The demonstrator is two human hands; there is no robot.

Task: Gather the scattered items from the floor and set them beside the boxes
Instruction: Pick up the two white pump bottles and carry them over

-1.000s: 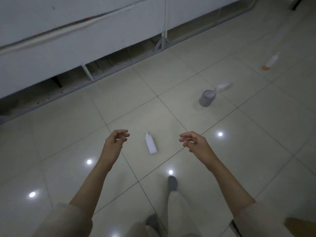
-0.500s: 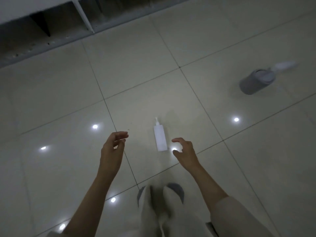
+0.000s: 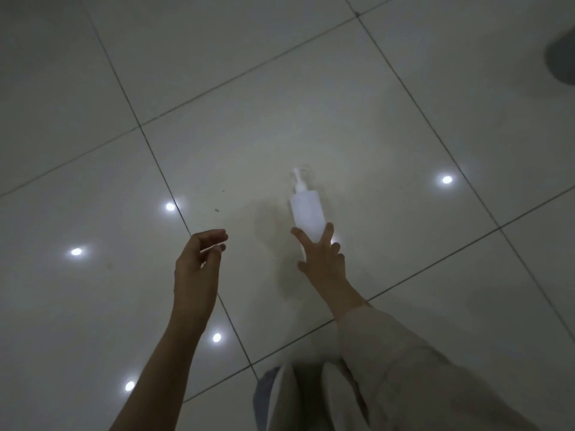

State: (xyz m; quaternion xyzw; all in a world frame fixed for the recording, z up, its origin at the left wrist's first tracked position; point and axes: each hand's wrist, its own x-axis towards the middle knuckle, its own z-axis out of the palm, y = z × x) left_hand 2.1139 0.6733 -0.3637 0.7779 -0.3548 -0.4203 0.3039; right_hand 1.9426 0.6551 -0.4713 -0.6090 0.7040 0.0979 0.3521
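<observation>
From my remote seat I can say only that this is indoors, on a tiled floor of large pale glossy squares with dark grout lines. Round ceiling lights mirror as bright spots in the tiles to the left of the left hand and to the right of the right hand. A white pump bottle lies just ahead of the right hand, and a grey round object, cut off by the frame edge, sits far ahead and to the right. I cannot tell whether it is a shop, a storeroom or a home.
</observation>
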